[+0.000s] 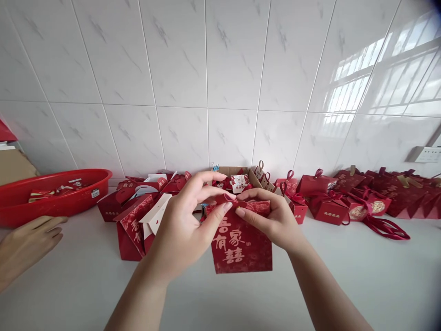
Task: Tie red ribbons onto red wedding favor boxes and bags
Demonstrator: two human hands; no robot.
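A red paper gift box [243, 250] with pale Chinese characters hangs upright in front of me, its printed face towards me. At its top edge is a dark red ribbon [230, 197]. My left hand [193, 220] is closed, pinching the ribbon between thumb and fingers. Thumb and index finger of my right hand [272, 218] are closed on the top of the box, beside the ribbon. A small gold spot shows near the right thumb tip. My fingers partly hide how the ribbon passes through the box top.
Left, another person's hand [31, 246] rests near a red plastic basin [79, 204] holding small packets. Red boxes [132, 232], some with flaps up, stand left of centre. Behind my hands is a cardboard carton [253, 177]. Several ribboned boxes [327, 207] line the tiled wall at right.
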